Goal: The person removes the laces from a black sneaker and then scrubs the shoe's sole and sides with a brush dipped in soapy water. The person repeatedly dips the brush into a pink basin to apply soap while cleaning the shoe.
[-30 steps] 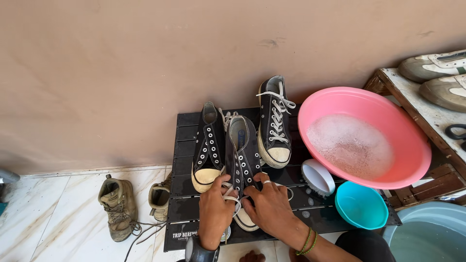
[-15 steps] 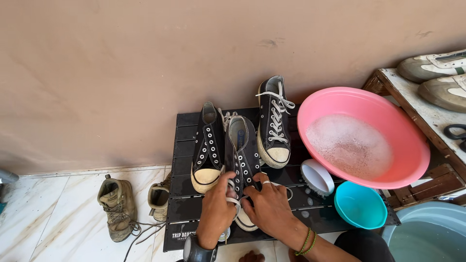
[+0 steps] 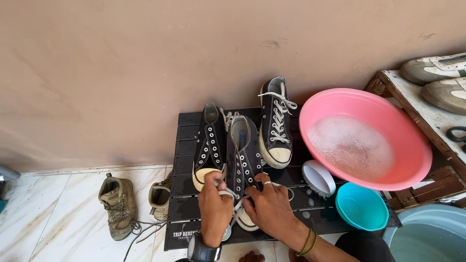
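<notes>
Black canvas sneaker (image 3: 244,160) lay mid-frame on the dark slatted table (image 3: 184,194), toe toward 6 o'clock. Left hand (image 3: 214,208) pinched the white lace (image 3: 228,194) closed at the sneaker's 8 o'clock; right hand (image 3: 271,206) gripped lace at its 5 o'clock. Second unlaced sneaker (image 3: 209,145) touching at 9 o'clock, laced one (image 3: 275,123) at 1 o'clock. Pink basin (image 3: 412,145) of suds at 3 o'clock, brush (image 3: 318,178) and teal bowl (image 3: 361,207) at 4 o'clock. Tan boots (image 3: 116,206) on the floor at 9 o'clock.

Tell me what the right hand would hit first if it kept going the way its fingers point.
The right hand points up-left, away from the person. It would likely meet the middle black sneaker it already touches at the lace, though depth is hard to judge.
</notes>
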